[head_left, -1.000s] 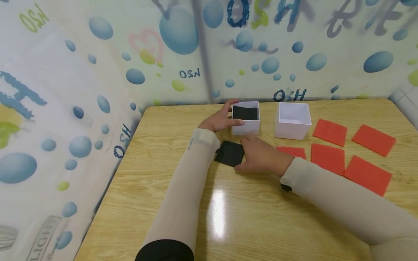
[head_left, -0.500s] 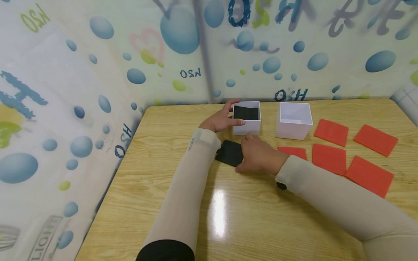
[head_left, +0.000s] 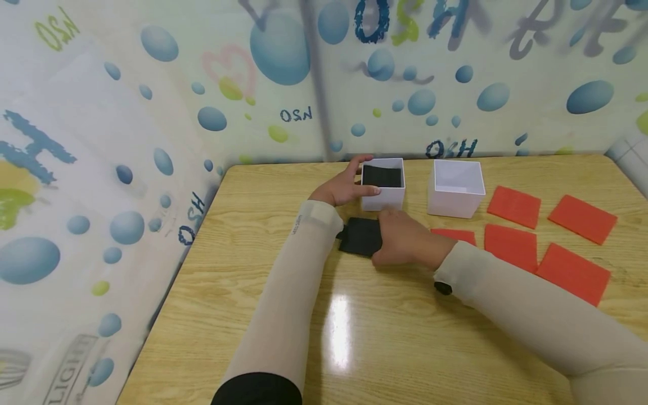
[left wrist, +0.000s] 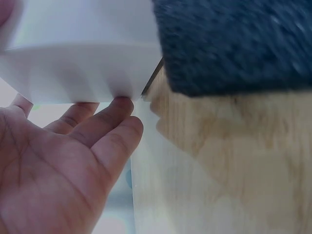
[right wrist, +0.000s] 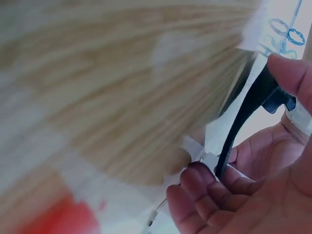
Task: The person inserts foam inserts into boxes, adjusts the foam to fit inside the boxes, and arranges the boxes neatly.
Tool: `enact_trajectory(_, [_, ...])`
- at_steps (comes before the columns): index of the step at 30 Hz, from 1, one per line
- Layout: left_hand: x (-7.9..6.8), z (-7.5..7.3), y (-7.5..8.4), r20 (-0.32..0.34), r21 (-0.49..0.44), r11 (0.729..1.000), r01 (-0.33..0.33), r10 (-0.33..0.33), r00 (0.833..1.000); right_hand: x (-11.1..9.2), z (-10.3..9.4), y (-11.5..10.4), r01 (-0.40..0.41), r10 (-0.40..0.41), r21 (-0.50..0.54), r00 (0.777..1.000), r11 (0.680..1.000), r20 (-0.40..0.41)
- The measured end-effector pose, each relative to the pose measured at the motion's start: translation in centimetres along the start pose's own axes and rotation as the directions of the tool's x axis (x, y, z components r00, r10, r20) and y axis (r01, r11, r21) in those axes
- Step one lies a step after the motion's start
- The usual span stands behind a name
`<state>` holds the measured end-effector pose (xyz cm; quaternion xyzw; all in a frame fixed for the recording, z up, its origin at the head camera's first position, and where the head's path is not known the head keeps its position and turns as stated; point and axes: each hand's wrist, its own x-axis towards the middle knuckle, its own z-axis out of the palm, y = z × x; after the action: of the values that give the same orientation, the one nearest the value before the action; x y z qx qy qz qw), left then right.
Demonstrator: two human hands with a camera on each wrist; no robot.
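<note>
At the back of the table, my left hand [head_left: 341, 187] holds a white open-topped box [head_left: 383, 199] from its left side, thumb over the front rim. Black felt squares [head_left: 382, 176] fill much of that box. In front of it, my right hand [head_left: 405, 242] pinches another black felt square [head_left: 359, 236] by its right edge. The right wrist view has this felt square [right wrist: 243, 117] bent and lifted off the table between thumb and fingers. In the left wrist view, fingertips touch the white box wall [left wrist: 83, 68], and the dark felt [left wrist: 234, 48] looms close by.
To the right stands a second white box [head_left: 455, 203]. Several red felt pieces lie flat beyond it, among them one red piece [head_left: 513, 206] near the box and another red piece [head_left: 582, 218] farther right. A patterned wall [head_left: 405, 124] rises behind the wooden table [head_left: 395, 337].
My right hand has drawn the black felt square slightly to the right and lifted it. The left hand keeps its hold on the box, which has not moved.
</note>
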<state>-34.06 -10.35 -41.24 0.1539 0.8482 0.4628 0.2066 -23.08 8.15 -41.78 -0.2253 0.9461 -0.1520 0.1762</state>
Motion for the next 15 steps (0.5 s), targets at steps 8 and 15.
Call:
enact_trajectory(8, [0.0, 0.0, -0.1, 0.01, -0.033, 0.999, -0.012, 0.012, 1.0, -0.4, -0.4, 1.1, -0.013, 0.012, 0.175, 1.0, 0.984, 0.009])
enact_trajectory(15, [0.0, 0.0, -0.1, 0.016, -0.047, 0.999, -0.003, 0.004, 1.0, -1.4, -1.1, 1.9, 0.054, -0.049, 0.293, 0.998, 0.955, -0.025])
